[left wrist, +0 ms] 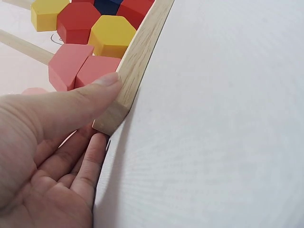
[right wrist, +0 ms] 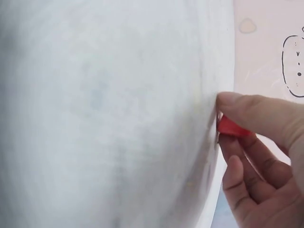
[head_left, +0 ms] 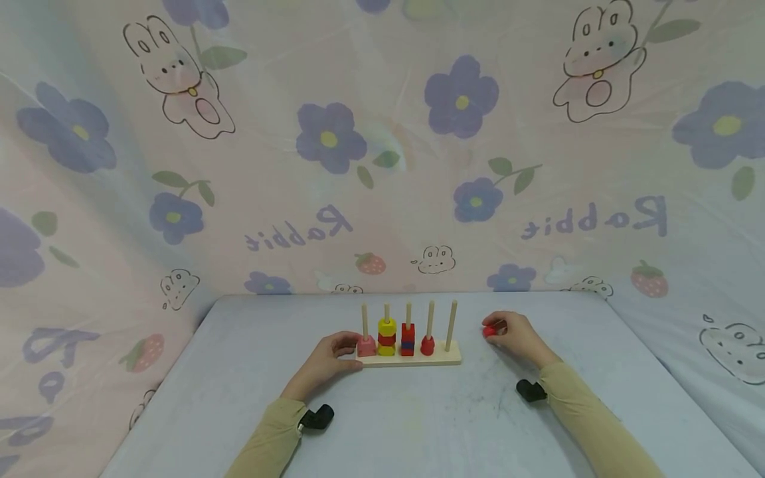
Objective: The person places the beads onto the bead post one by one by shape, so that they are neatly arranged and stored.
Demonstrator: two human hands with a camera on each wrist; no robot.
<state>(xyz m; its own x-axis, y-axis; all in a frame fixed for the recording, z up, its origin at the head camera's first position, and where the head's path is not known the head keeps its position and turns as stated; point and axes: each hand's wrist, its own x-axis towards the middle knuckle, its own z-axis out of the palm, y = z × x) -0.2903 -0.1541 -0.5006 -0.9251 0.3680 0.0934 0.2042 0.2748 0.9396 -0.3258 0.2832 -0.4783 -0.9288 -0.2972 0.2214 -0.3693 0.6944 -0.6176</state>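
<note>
A wooden peg stand (head_left: 418, 362) with five upright rods sits on the table. My left hand (head_left: 329, 358) grips its left end, the thumb (left wrist: 107, 81) on the front edge by the pink blocks (left wrist: 97, 71). Yellow and red blocks (head_left: 387, 337) fill the second rod, red and blue blocks (head_left: 408, 340) the third. One small red piece (head_left: 427, 346) is on the fourth rod, and the rightmost rod (head_left: 451, 325) is bare. Right of the stand, my right hand (head_left: 516, 334) pinches a small red block (right wrist: 232, 127) between thumb and fingers, close over the table; the fingers partly hide it.
The white table (head_left: 418, 425) reaches back to a patterned curtain (head_left: 394, 199) with flowers and rabbits, which also hangs along both sides. A black wrist camera (head_left: 317, 417) sits at the left sleeve, another black camera (head_left: 530, 390) at the right.
</note>
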